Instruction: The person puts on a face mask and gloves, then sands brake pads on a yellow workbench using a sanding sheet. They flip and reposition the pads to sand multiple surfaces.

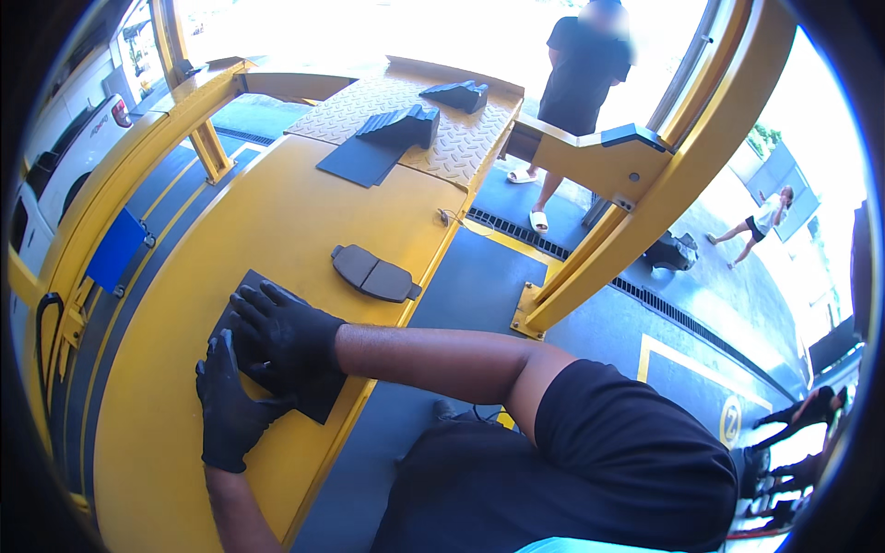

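Both my hands wear black gloves and rest over a dark, thin sheet (318, 402) that looks like sandpaper, lying on the yellow lift platform (157, 424). My right hand (284, 327) lies palm down across the sheet, fingers stretched toward its far left end. Just nearer, my left hand (232, 405) touches the sheet's left side, its thumb spread away from the fingers. Whether anything sits under the palms is hidden. Beyond my right wrist, a brake pad (373, 275) with a grooved face lies flat near the platform's right edge.
Two black ramp-shaped rubber blocks (401, 126) sit on the tread-plate ramp (323, 109) ahead, one beside a dark flat sheet (358, 164). Yellow lift frames (636, 175) rise on both sides. A person (587, 69) stands beyond the right frame. A white vehicle (78, 152) is at far left.
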